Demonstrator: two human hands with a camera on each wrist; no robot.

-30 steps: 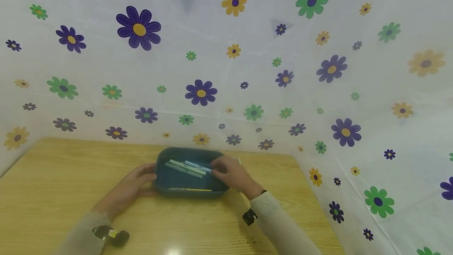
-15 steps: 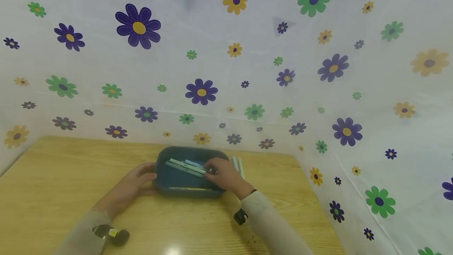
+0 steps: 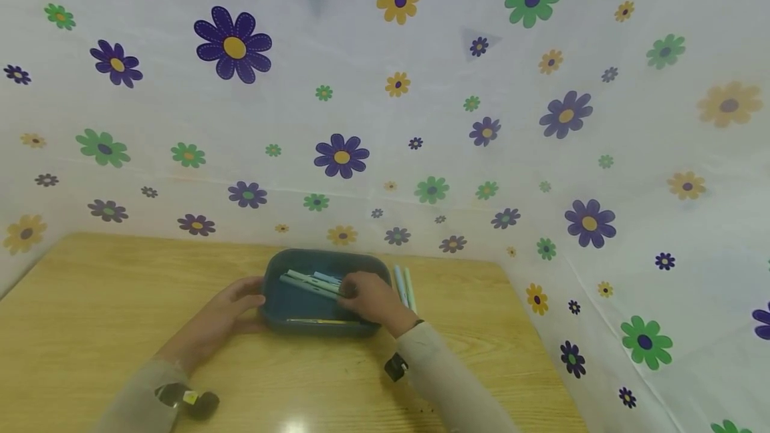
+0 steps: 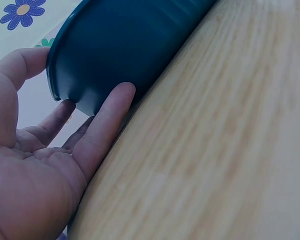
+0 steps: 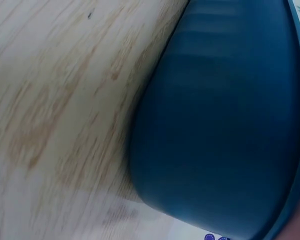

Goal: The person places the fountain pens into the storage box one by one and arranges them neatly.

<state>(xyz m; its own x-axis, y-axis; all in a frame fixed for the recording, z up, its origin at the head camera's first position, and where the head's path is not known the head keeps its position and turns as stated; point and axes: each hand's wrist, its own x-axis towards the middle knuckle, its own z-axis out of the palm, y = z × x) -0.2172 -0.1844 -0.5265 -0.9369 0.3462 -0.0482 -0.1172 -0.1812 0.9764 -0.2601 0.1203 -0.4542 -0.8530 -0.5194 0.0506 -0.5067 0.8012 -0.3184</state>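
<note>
Head view: pale pens lie in the blue tray, long axis slanting toward my right hand, the nearer one, bent over their ends, its grip hidden; my left hand, fingers extended, touches the opposite end.

Your blue tub looks like smooth plastic, more dull than shiny. The pens look like smooth plastic too. Your desk looks like streaky wood, and your sleeves look like soft cloth.
</note>
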